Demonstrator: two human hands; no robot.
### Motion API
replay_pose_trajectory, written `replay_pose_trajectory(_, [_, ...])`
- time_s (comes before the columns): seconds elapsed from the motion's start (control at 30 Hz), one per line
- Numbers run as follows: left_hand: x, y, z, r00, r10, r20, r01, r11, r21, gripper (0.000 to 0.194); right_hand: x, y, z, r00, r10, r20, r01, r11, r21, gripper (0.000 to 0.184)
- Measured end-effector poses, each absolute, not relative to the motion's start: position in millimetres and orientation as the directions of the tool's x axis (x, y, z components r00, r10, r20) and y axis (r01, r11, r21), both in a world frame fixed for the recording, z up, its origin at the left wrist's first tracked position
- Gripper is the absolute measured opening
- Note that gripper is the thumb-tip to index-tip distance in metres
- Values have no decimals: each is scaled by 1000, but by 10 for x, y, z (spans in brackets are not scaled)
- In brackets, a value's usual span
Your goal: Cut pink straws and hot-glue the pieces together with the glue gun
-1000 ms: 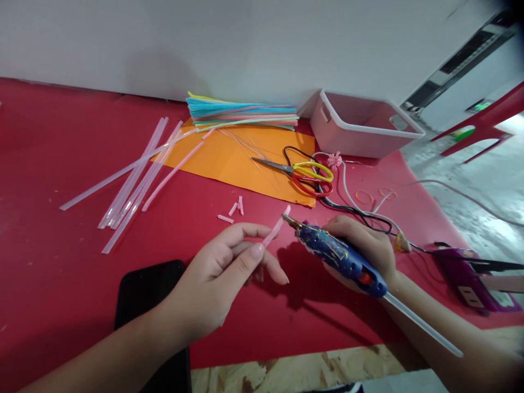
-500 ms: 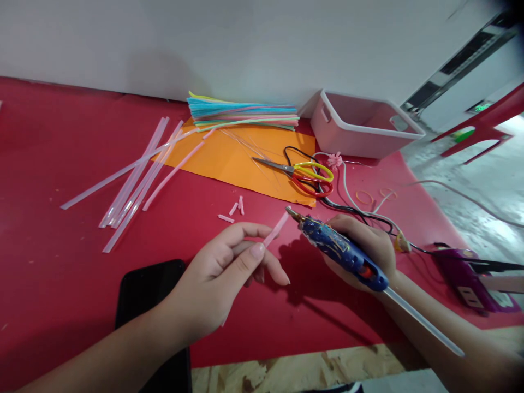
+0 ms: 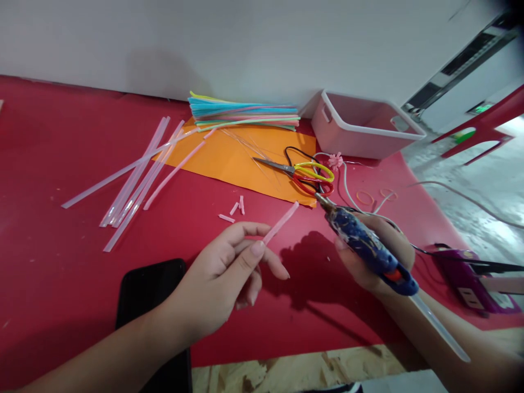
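Note:
Between thumb and fingers, my left hand pinches a thin pink pipe cleaner, its free end pointing up and right. My right hand is wrapped round a blue hot glue gun, smeared with dried glue, with a clear glue stick jutting from its back. The gun's metal nozzle is apart from the pipe cleaner, to its right. Several short cut pink pieces lie on the red table beyond my left hand.
Clear glue sticks lie at left. A bundle of coloured pipe cleaners rests on orange paper, near scissors. Behind stands a pink bin. Cords run toward a purple power strip; a black phone lies by my left forearm.
The glue gun first slid along to the pipe cleaner's tip, then moved away to the right with my right hand. My left hand stays nearly still, its lower fingers slightly shifted.

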State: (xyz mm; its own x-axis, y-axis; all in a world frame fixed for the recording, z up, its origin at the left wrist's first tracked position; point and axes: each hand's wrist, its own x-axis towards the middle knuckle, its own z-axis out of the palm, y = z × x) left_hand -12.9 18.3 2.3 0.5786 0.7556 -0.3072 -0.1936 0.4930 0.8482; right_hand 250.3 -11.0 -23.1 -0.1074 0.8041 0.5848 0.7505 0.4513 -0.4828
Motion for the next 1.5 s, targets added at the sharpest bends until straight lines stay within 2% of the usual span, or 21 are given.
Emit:
replay_pose_trajectory(0.2, [-121, 187, -7, 584, 746, -319, -186, 506, 842, 16, 2501, -67, -267, -391, 783, 484, 551, 620, -558, 14])
replay_pose_trajectory(0.57, [-126, 176, -2, 606, 723, -333, -157, 519, 840, 18, 2441, -16, -199, -535, 688, 490, 527, 725, -443, 17])
replay_pose_trajectory(0.83, [-119, 174, 12, 578, 739, -347, -121, 497, 859, 19, 2448, -19, -193, -539, 703, 464, 560, 710, -427, 20])
replay_pose_trajectory(1.07, [-131, 182, -2, 575, 748, -331, -109, 471, 875, 20, 2491, -28, -253, -500, 732, 463, 556, 681, -476, 24])
replay_pose_trajectory(1.5, [-134, 204, 39, 593, 737, -325, -158, 502, 850, 18, 2472, -28, -227, -456, 741, 492, 579, 667, -468, 14])
